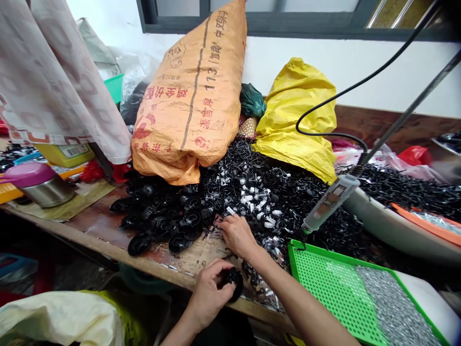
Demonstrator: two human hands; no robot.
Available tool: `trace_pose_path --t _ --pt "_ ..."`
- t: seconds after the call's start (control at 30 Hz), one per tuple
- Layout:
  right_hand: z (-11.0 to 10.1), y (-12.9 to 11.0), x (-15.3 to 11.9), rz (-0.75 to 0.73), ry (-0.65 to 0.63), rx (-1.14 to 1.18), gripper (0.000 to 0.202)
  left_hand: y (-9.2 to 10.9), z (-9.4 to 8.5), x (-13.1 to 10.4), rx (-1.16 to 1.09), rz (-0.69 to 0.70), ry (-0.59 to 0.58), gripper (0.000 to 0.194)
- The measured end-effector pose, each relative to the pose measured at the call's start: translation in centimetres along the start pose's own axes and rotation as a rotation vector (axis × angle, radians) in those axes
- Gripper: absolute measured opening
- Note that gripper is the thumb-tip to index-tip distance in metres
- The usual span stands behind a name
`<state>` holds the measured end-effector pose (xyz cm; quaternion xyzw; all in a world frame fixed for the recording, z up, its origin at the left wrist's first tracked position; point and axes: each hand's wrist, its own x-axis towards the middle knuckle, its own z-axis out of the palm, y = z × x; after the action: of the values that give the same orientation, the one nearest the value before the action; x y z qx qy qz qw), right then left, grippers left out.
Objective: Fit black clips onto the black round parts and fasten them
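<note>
My left hand (213, 287) is closed around a round black plastic part (236, 283) at the front edge of the table. The fingers partly cover it. Farther in, my right hand (237, 234) is at the near edge of a heap of small black plastic pieces (259, 180); its fingertips are drawn together, and what they pinch is too small to make out. White plastic pieces (254, 199) lie among the black ones just beyond that hand. To its left sits a pile of round black parts (187, 221) like the held one.
An electric screwdriver (331, 202) hangs at the right above a green perforated tray (324, 283) holding small metal screws (396, 307). An orange sack (194, 96) and yellow bag (298, 110) stand behind. A steel cup with purple lid (46, 187) is left; a wide basin (382, 221) is right.
</note>
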<state>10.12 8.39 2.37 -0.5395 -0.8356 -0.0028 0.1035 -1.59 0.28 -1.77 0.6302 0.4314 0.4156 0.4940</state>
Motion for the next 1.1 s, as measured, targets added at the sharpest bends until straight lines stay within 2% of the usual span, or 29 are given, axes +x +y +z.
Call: trace_pose_path --t 0.13,0.27,0.37,0.47,0.57,0.7,0.8,0.9,1.03,1.1 --pt "0.9 -1.3 1.4 -0.059 -0.054 -0.006 0.015 0.8 -0.4 0.0 0.092 0.005 -0.061 0.021" --pt "1.8 -1.9 1.6 -0.043 -0.068 0.007 0.016 1.3 -0.5 0.0 0.103 0.009 -0.092 0.022" --pt "1.7 -1.2 1.0 -0.029 -0.063 0.051 0.018 1.0 -0.5 -0.1 0.120 0.017 -0.067 0.022" --pt "0.7 0.4 0.0 0.008 -0.023 0.138 0.017 0.6 -0.4 -0.1 0.109 0.020 -0.032 0.021" --pt "-0.6 2.2 -1.1 0.097 0.080 0.273 0.014 0.3 -0.2 0.0 -0.005 -0.016 0.009 0.020" --pt "-1.5 3.5 -2.5 0.271 0.261 0.524 0.017 1.1 -0.1 0.4 -0.338 -0.171 0.062 0.017" --pt "-1.5 2.8 -3.9 0.370 0.323 0.770 0.025 2.8 0.1 0.8 -0.572 -0.236 0.132 0.022" --pt "-1.2 1.0 -5.8 0.432 0.332 1.000 0.027 4.2 0.6 1.0 -0.725 -0.220 0.160 0.024" --pt "-0.4 -0.7 -8.3 0.491 0.353 1.203 0.019 4.7 1.5 0.6 -0.739 -0.236 0.106 0.021" --pt "-0.2 -0.7 -9.3 0.495 0.301 1.287 0.017 4.5 1.7 0.3 -0.677 -0.246 0.070 0.019"
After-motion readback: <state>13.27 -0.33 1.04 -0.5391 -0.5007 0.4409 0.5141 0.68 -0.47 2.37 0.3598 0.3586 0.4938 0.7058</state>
